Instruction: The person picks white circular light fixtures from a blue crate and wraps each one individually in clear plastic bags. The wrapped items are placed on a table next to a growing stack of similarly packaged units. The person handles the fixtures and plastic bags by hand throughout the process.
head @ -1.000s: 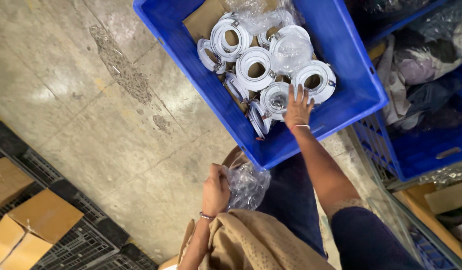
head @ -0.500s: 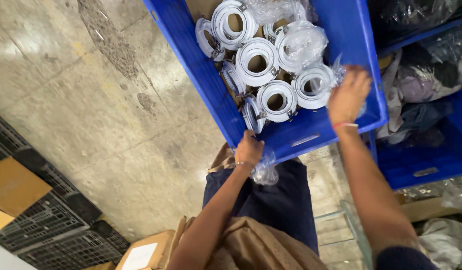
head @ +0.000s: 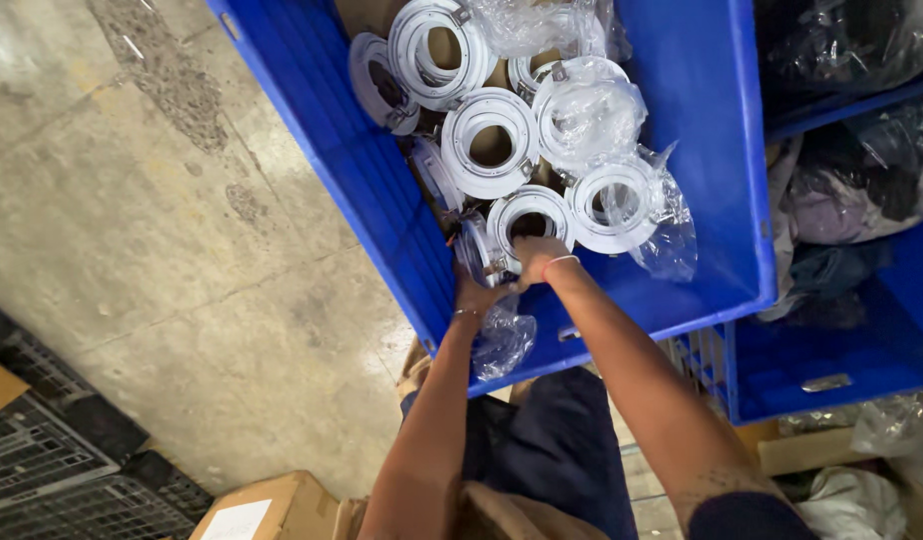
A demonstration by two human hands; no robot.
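My one head camera looks steeply down from above my arms, close over my hands at the blue crate [head: 702, 180] ahead of them.

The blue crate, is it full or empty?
Partly full. The blue crate holds a pile of white rings, some in clear bags; bare blue floor shows beside them.

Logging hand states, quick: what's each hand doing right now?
Left hand: closed on a clear plastic bag.
Right hand: on a white ring fixture; grip cannot be told.
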